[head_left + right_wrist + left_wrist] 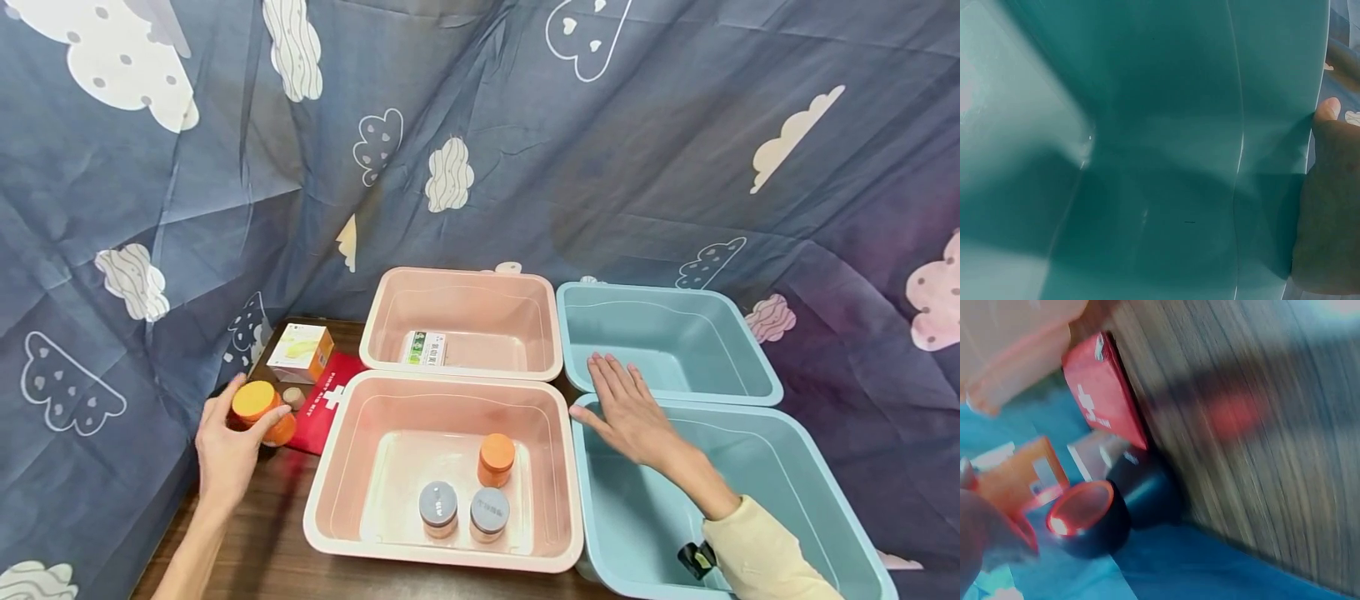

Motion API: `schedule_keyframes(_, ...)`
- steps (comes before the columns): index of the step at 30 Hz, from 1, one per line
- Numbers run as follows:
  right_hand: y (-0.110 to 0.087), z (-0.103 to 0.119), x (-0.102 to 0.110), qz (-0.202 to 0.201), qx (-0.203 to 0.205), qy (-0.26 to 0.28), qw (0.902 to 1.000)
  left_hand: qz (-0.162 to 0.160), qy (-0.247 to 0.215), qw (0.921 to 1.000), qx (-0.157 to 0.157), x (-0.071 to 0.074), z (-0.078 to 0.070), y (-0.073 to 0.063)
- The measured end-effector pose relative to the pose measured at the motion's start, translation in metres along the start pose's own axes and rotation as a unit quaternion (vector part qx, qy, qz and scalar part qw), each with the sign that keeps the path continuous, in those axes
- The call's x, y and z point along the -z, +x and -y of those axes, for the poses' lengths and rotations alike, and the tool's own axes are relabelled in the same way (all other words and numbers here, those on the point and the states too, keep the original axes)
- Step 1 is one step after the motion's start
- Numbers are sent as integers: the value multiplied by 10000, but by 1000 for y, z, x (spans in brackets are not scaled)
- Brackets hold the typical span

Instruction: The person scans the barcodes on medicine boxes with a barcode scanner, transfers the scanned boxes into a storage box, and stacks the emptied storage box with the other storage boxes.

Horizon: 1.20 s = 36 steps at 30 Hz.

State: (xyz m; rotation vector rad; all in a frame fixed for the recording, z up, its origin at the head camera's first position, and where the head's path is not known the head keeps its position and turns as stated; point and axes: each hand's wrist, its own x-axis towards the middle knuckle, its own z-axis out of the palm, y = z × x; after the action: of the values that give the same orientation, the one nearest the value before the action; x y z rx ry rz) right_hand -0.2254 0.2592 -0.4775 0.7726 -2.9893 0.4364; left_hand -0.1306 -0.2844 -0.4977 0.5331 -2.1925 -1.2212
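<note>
At the left, my left hand [225, 454] holds an orange jar [279, 429] with a yellow-looking lid, thumb across its front and fingers round its far side. The left wrist view is blurred; there, part of the left hand [988, 528] shows beside two dark rounded containers [1147, 490]. Beside the jar lie a red first aid kit pouch [322, 408] and a white and orange box [302, 353]. Palm down, my right hand [626, 417] lies with straight fingers over the adjoining rims of the two blue bins, and holds nothing.
The front pink bin [442, 562] contains an orange jar [495, 460] and two grey-lidded jars [438, 508]. A small white-green box [424, 348] lies in the back pink bin [480, 279]. Right of these stand a back blue bin [645, 293] and a front blue bin [847, 500].
</note>
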Motion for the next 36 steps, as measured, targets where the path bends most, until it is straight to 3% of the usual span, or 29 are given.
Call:
schedule_keyframes(4,-2,-3,-1,37,-71,-12,10000,740,-437,9963,-100,10,0,12)
schedule_keyframes(7,-5,-6,-1,129,-231,-12,9996,1302,-458,9890,-537,12,-2,21)
schedule_keyframes(10,-7,-6,0,120,-303,-1,9995,1662,-480,9804,-939,12,-2,27)
schedule_keyframes(15,-9,0,5,-47,-177,71,9998,1781,-523,9766,-1089,13,-2,31)
schedule_keyframes(19,-6,0,3,-93,-112,109,9998,1688,-549,9785,-1046,11,-10,37)
schedule_keyframes(23,-5,0,2,-58,-25,81,9999,1368,-547,9836,-1044,4,-37,52)
schedule_keyframes(25,-4,1,3,-8,-7,67,10000,1240,-630,9839,-1123,-3,-58,61)
schedule_keyframes(28,-2,-3,1,91,-2,71,9999,1291,-961,9787,-1271,-21,-95,75)
schedule_keyframes(32,2,-7,-2,304,-78,39,9995,1631,-1621,9639,-1341,-61,-141,82)
schedule_keyframes(36,4,-4,3,547,-248,7,9982,2175,-1801,9477,-1489,-117,-175,73)
